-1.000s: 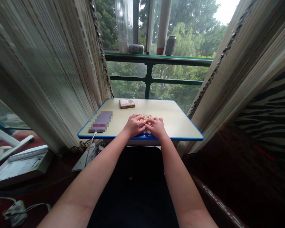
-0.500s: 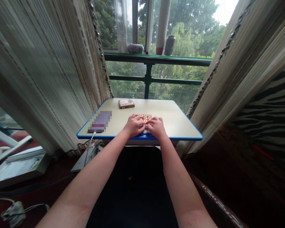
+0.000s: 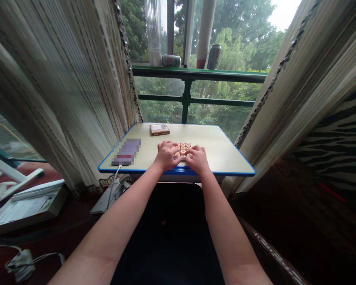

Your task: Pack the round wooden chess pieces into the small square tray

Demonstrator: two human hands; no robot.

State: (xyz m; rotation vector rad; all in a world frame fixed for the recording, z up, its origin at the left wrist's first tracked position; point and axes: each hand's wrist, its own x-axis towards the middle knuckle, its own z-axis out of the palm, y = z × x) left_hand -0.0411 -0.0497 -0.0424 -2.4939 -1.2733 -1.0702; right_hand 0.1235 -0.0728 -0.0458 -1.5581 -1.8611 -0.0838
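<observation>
Several round, light wooden pieces with red and dark marks lie in close rows near the front edge of the cream table. My left hand curves round the left side of these pieces, its fingertips touching them. From the right side, my right hand rests its bent fingers on the pieces. Both hands have their fingers curled about the block of pieces, which partly hides under them.
A flat brown box lies at the table's back left. At the left edge is a blurred-out device with a white cable. Two cans are on the ledge beyond, and curtains hang at both sides.
The view has shifted slightly, so the table appears a little further right. Both hands stay around the pieces, and the fingers have moved only slightly.
</observation>
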